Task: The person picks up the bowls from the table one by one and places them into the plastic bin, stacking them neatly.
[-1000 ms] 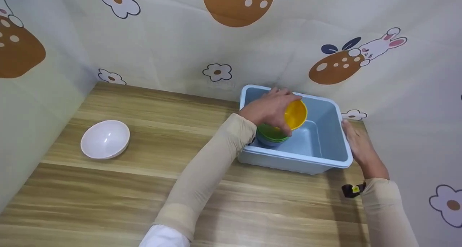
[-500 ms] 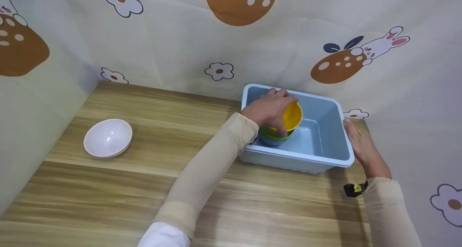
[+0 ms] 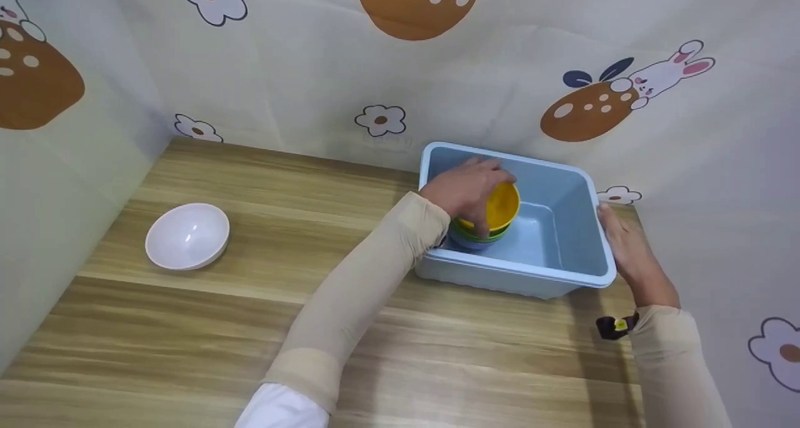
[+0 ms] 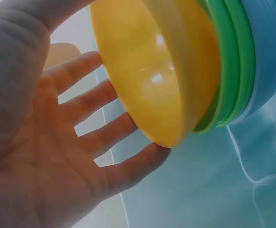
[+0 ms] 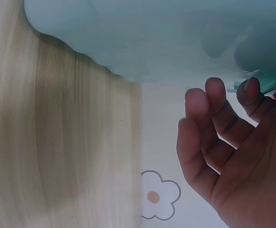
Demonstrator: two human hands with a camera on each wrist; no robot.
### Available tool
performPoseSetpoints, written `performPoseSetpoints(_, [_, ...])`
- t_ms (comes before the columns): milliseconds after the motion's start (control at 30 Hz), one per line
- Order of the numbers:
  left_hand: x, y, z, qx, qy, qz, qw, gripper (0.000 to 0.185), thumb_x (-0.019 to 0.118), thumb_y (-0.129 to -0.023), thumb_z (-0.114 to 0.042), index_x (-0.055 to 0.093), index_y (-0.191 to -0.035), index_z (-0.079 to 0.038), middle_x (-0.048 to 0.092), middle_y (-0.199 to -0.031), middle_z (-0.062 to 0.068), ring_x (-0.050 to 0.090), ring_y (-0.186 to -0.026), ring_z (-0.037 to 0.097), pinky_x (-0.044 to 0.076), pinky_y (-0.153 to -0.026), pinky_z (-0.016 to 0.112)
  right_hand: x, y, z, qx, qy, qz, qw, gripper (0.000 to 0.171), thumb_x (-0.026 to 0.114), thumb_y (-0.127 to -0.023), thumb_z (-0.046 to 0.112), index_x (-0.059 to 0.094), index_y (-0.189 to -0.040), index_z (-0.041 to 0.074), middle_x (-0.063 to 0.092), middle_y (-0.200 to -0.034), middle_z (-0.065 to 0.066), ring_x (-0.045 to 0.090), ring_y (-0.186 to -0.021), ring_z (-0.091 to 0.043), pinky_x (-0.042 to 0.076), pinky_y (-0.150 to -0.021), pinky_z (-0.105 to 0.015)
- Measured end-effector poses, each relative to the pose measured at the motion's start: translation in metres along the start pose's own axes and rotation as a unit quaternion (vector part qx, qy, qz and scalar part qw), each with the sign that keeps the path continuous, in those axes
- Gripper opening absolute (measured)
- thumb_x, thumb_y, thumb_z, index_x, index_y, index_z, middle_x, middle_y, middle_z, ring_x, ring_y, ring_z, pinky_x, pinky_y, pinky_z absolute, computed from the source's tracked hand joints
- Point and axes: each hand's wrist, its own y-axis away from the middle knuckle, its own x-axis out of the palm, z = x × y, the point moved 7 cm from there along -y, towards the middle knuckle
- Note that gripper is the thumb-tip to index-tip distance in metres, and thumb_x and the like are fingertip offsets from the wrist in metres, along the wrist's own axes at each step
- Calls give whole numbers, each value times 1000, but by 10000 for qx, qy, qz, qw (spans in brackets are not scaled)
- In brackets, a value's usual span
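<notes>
My left hand (image 3: 467, 187) reaches into a light blue plastic bin (image 3: 565, 231) and grips a yellow bowl (image 3: 501, 204), thumb on one side of it and fingers on the other. The bowl is tilted and sits partly in a green bowl (image 3: 480, 233), which is nested in a blue bowl (image 3: 467, 243) at the bin's left end. In the left wrist view the spread fingers (image 4: 104, 137) lie against the yellow bowl (image 4: 142, 80), with the green bowl (image 4: 229, 71) and blue bowl (image 4: 267, 57) behind it. My right hand (image 3: 628, 250) rests on the bin's right rim, its fingertips (image 5: 209, 95) touching the bin (image 5: 152, 38).
A white bowl (image 3: 187, 235) stands alone on the wooden table (image 3: 281, 184) at the far left. Printed curtain walls (image 3: 300, 72) close in the table at the back, left and right. The bin stands against the back right corner. A black strap (image 3: 609, 326) is on my right wrist.
My left hand has lowered the yellow bowl from above the bin down into the green bowl, and the bowl is less tilted. The right hand has stayed on the bin's rim.
</notes>
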Motion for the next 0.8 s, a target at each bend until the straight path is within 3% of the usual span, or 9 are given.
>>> performPoseSetpoints(167, [2,0,2,-50,6,47,10000,96,95,-69,-33,45,-152,-29,46,-149,-3,43,-131,20,48,-110,37,0,0,-1,-29,-23,-87,10000,88,10,-104,65,56,-137,-3,61,-126,-31,58,-111,-38,43,-86,-37])
performPoseSetpoints(433, [3,1,-2,72,-101,123,9998,95,94,-70,-32,46,-152,-26,48,-149,-3,43,-132,21,47,-112,36,-5,-1,6,-358,94,-334,9988,78,12,-108,55,55,-138,-3,64,-122,-30,58,-88,-6,45,-85,-33])
performPoseSetpoints(800, [8,-1,-5,40,-58,242,9997,89,93,-73,-25,48,-150,-25,51,-146,-3,46,-128,20,46,-113,33,-4,-1,5,-373,154,-259,9989,79,12,-108,55,54,-139,-3,64,-122,-30,57,-89,-8,45,-86,-34])
